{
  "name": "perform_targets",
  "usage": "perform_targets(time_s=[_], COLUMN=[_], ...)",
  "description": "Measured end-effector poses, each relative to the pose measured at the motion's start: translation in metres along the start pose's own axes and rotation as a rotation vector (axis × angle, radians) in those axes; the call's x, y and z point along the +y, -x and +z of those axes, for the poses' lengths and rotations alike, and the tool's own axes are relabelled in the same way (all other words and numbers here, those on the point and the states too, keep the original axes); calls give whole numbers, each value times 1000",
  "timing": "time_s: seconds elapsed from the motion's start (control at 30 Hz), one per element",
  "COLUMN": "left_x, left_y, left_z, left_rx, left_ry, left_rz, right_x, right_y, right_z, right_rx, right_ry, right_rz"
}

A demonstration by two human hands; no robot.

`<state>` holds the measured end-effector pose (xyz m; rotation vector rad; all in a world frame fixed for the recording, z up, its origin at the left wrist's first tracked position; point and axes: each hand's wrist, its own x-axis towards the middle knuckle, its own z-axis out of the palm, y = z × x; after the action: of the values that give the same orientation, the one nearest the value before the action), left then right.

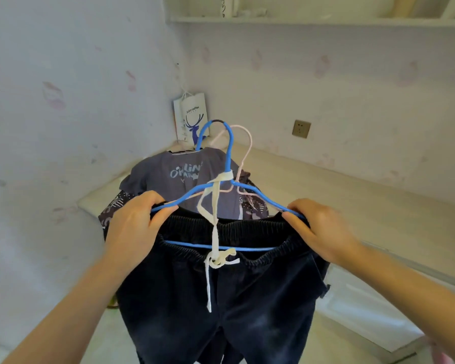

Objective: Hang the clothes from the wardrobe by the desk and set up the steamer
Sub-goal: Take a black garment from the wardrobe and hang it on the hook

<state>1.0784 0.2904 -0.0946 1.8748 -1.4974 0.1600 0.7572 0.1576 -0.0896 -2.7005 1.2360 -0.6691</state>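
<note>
Dark trousers (221, 298) hang on a blue hanger (230, 158), held up in front of the desk corner, with their white drawstring (213, 206) looped around the hanger's neck. Right behind sit a grey printed shirt (168, 177) and a pink hanger (248, 143), crowding the view of the desk (326, 185). A paper bag (192, 119) hangs in the corner. Left hand (134, 229) and right hand (323, 229) each pinch a hanger shoulder, arms stretched forward.

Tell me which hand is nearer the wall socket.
Right. The right hand grips the blue hanger below the wall socket; the left hand grips its far end.
</note>
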Motion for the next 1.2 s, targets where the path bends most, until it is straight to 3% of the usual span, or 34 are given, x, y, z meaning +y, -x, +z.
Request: perform_targets(time_s=[0.2,0.47,0.57,0.67,0.9,1.2], left_x=[-8,-30,-41,-48,-63,-103], left_y=[-55,-96,-112,-134,-217,-309], left_z=[19,35,35,28,-2,-17], left_rx=[11,0,-20,20,208,268], left_ry=[-104,-130,-148,-180,-241,-245], left_rz=[-128,-216,-225,-213,-127,-43], right_x=[22,42,40,33,6,-16], right_y=[-74,-152,-171,-194,-271,-369], right_z=[27,50,55,52,25,24], right_rx=[-24,-306,-334,-256,134,298], right_ry=[-129,-167,-205,-220,-163,-116], right_rz=[-35,-79,-91,-103,-106,-77])
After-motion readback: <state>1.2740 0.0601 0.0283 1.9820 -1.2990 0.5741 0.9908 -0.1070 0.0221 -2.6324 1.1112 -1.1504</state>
